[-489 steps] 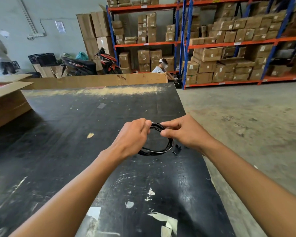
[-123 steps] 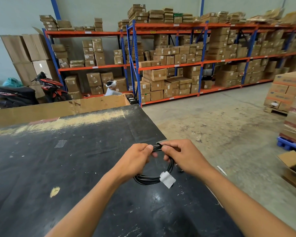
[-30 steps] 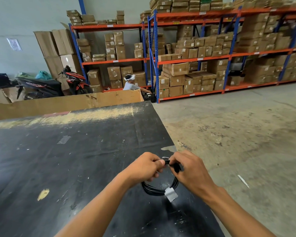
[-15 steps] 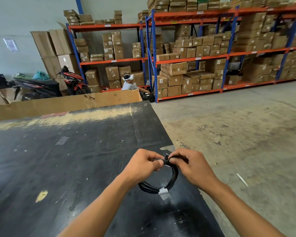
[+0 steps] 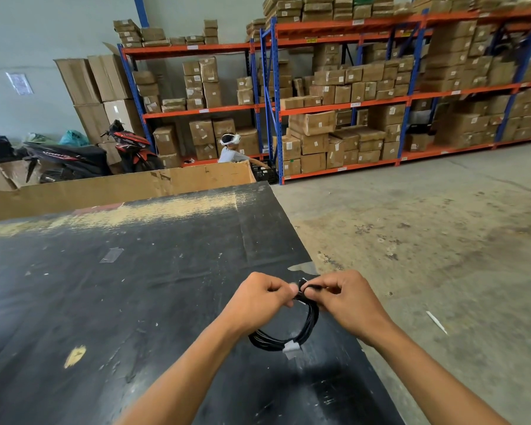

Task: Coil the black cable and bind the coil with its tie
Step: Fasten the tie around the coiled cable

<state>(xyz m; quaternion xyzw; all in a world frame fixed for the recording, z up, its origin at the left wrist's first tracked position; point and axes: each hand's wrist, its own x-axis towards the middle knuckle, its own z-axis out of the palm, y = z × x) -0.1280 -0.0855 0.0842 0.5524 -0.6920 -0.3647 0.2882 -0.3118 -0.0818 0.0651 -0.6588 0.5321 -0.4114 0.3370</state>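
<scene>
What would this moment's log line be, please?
left hand: pinches coiled black cable top; right hand: pinches same spot; white tag: coil bottom; tie: unclear

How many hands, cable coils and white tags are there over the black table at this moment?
Hands: 2, the left hand and the right hand, both pinching the coil's top.
Black cable coil: 1.
White tag: 1, on the coil's lower arc.
Total: 4.

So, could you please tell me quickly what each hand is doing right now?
Left hand: closed, pinching the top of the coiled black cable.
Right hand: closed, pinching the same spot on the coil.
</scene>
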